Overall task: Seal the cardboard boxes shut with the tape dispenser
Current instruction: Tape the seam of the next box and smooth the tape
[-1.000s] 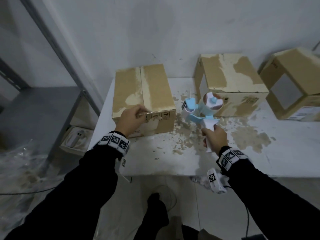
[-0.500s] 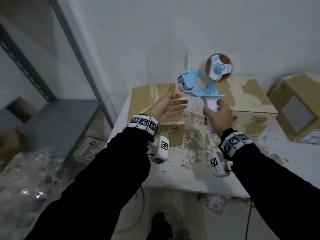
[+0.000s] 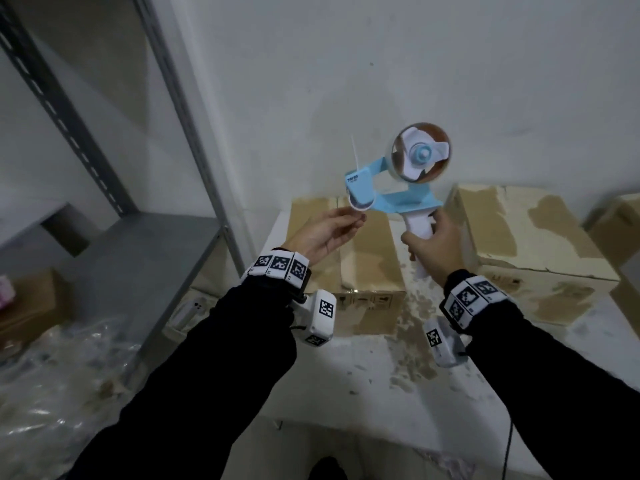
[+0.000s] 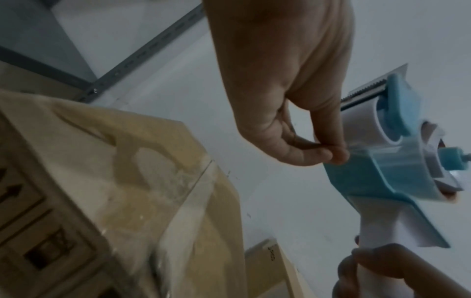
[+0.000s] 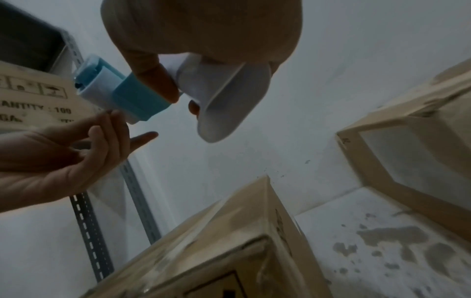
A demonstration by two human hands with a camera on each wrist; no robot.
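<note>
— Wrapped around the white handle, the right hand (image 3: 431, 249) holds the tape dispenser (image 3: 398, 183) up in the air, above the table (image 3: 363, 386) and in front of the white wall (image 3: 346, 81). The fingers curl fully round the handle; the right wrist view shows the thumb (image 5: 155, 80) lying along the blue frame.

— And the left hand?

— The left hand (image 3: 323, 233) is raised too, just left of the dispenser. In the left wrist view its thumb (image 4: 300, 155) and forefinger are pressed together at the front edge of the blue frame, under the white roller (image 4: 362, 125). It looks like a pinch on the loose tape end, but the tape itself is clear and I cannot tell it for sure. The other fingers are loosely bent.

— How does the dispenser sit?

— Roll of tape (image 3: 420, 154) at the far right and high, roller and toothed blade (image 4: 367, 90) at the left, handle pointing down toward the person.

— Where are the boxes?

— Three on the table. The left cardboard box (image 3: 360, 251) is below both hands, flaps closed, with a strip of clear tape over its top. The middle cardboard box (image 3: 526, 244) stands to the right of it, behind the right hand. The third cardboard box (image 5: 420, 153) is at the far right edge. The tabletop has brown patches. A grey metal shelf (image 3: 138, 258) stands left of the table.
</note>
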